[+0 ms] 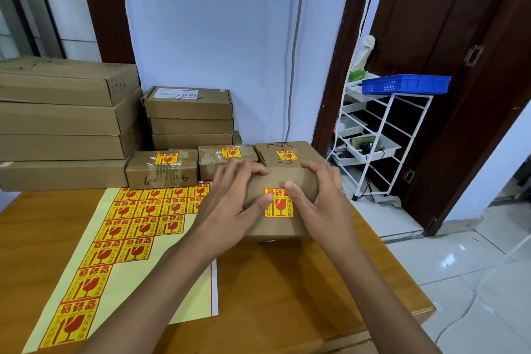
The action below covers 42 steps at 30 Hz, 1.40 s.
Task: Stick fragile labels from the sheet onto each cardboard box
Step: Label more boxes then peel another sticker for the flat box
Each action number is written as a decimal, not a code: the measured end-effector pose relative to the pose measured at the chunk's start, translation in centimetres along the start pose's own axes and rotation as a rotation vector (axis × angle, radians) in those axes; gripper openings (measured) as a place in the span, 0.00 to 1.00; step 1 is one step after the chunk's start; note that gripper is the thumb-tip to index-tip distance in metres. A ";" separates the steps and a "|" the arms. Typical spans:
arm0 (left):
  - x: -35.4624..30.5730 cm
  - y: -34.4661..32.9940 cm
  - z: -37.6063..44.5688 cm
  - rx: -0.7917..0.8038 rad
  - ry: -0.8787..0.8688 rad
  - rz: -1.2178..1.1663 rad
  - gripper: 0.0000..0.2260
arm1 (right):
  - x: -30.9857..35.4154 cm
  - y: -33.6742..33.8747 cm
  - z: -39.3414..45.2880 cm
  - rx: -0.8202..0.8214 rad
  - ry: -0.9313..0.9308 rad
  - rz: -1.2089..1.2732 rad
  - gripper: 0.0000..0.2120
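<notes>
Both hands are gripping a cardboard box (pixel 280 204) that is sitting on the wooden surface (pixel 287 282), near its right edge. The left hand (pixel 230 204) is wrapping the box's left end, fingers curled over the top, thumb pressing the left edge of the label (pixel 278 202) on the box's near face. The right hand (pixel 321 198) is holding the right end, fingers curled over the top, thumb resting at the label's upper right corner. The label is lying flat, red on yellow. The sheet (pixel 123 238) is lying on the surface to the left of the box, partly under the left forearm, many labels remaining on it. Three labelled boxes (pixel 162 168) are standing in a row just behind. Unlabelled stacks (pixel 66 123) are sitting further back against the wall.
</notes>
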State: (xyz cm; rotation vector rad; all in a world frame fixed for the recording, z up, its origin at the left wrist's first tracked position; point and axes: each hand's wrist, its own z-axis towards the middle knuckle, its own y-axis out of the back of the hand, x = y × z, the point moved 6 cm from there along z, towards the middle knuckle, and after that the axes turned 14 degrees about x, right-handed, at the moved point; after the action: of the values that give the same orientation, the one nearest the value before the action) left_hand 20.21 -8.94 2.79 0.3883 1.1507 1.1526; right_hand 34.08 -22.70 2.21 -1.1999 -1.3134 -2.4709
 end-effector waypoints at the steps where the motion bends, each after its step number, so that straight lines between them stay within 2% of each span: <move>1: 0.1 0.0 0.1 0.003 0.012 -0.001 0.18 | -0.1 0.1 0.1 0.039 0.004 0.008 0.36; 5: 0.4 -0.1 0.3 0.015 0.037 -0.004 0.22 | -0.4 0.5 0.2 0.239 0.041 0.038 0.48; 9: 0.5 -0.1 0.5 0.066 0.058 -0.026 0.32 | -0.6 0.4 0.4 0.263 0.062 0.022 0.51; 13: 0.9 -0.1 0.7 0.114 0.074 -0.054 0.32 | -0.8 0.3 0.8 0.284 0.042 0.005 0.53; 20: 1.6 -0.2 1.6 0.160 0.127 -0.070 0.25 | -0.4 -0.1 1.6 0.287 0.036 -0.153 0.43; 22: 2.0 -0.3 2.1 0.191 0.182 -0.063 0.19 | -0.4 -0.2 2.2 0.251 0.019 -0.165 0.40; 24: 2.4 -0.2 2.4 0.209 0.241 -0.078 0.16 | 0.0 0.2 2.5 0.172 0.002 -0.182 0.32; 26: 2.5 0.2 2.2 0.217 0.286 -0.094 0.20 | 0.3 0.6 2.0 0.139 0.012 -0.282 0.28; 27: 2.6 0.5 1.9 0.216 0.295 -0.096 0.23 | 0.2 0.5 1.6 0.178 0.016 -0.325 0.29; 29: 2.9 1.0 0.8 0.234 0.298 -0.069 0.30 | -0.6 -0.2 0.6 0.333 -0.007 -0.395 0.36; 31: 3.4 1.1 -0.6 0.284 0.294 -0.008 0.38 | -1.5 -0.6 -0.5 0.414 -0.041 -0.430 0.44; 34: 3.5 0.5 -1.9 0.304 0.275 -0.031 0.42 | -2.1 -0.7 -1.5 0.345 -0.054 -0.346 0.47; 39: 0.7 4.3 1.2 0.056 0.127 -0.148 0.36 | 0.0 3.0 0.7 0.076 0.082 -0.218 0.44; 42: -1.2 8.3 5.9 -0.007 0.085 -0.046 0.37 | 2.4 6.5 5.7 -0.056 0.116 -0.201 0.43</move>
State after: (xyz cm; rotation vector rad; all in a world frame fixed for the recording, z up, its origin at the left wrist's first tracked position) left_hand 21.13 -4.81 12.09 0.3085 1.2235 1.1410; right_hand 38.59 -21.91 9.94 -0.9605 -1.4051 -2.6863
